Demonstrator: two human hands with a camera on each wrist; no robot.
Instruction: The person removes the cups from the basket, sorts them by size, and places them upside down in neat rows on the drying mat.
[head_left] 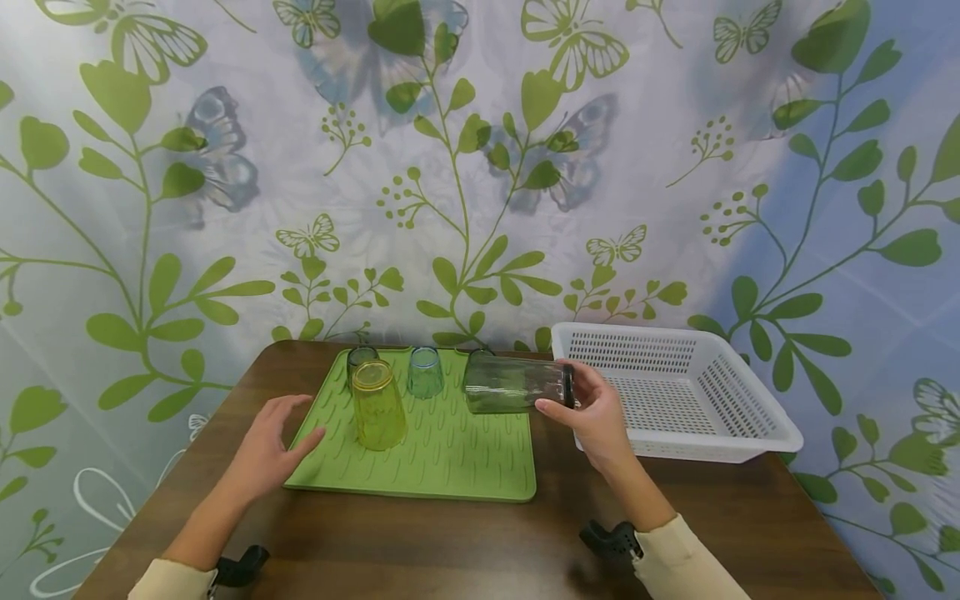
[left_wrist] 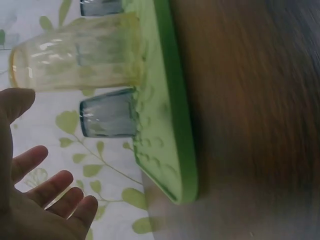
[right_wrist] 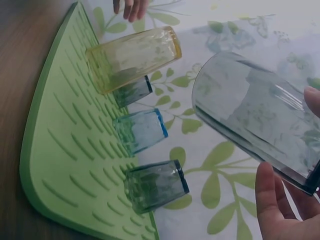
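Observation:
My right hand point(head_left: 602, 421) grips a tall grey glass point(head_left: 513, 385) by its darker right end, thumb in front. The glass lies nearly sideways in the air over the right part of a green drying mat point(head_left: 465, 467). A tall yellow glass point(head_left: 380, 412) stands on the mat's left half. Behind it are a small dark glass point(head_left: 363, 358) and a small blue glass point(head_left: 425, 375). Another small dark glass point(right_wrist: 156, 186) shows in the right wrist view. Fingers spread, my left hand point(head_left: 266, 454) hovers by the mat's left edge, holding nothing.
A white perforated plastic basket point(head_left: 712, 448) sits at the right rear of the brown wooden table point(head_left: 420, 550). Directly behind the table hangs a cloth point(head_left: 480, 208) printed with leaves and butterflies.

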